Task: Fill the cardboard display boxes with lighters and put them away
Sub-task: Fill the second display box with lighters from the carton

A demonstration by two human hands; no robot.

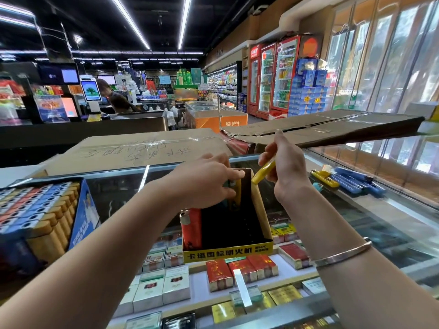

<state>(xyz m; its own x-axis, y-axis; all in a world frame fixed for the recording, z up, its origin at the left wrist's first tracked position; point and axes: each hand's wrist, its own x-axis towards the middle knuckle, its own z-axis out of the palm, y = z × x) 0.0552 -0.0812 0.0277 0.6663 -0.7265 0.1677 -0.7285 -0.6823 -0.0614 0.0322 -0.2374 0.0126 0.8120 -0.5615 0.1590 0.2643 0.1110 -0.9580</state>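
A cardboard display box (262, 217) with a yellow front strip stands on the glass counter, mostly dark inside. A red lighter (191, 227) stands upright at its near left. My left hand (204, 180) reaches into the box's far end, fingers around upright lighters (237, 193) there. My right hand (286, 166) hovers above the box's far right corner and pinches a yellow lighter (263, 172), tilted downward. Loose blue lighters (354, 181) and a yellow one (325, 178) lie on the counter to the right.
A filled display box of lighters (40, 210) stands at the left on the counter. Flattened cardboard sheets (133, 148) lie behind the box, one (332, 129) raised at the right. Cigarette packs (240, 269) show under the glass counter (370, 224). A person stands at the far checkout.
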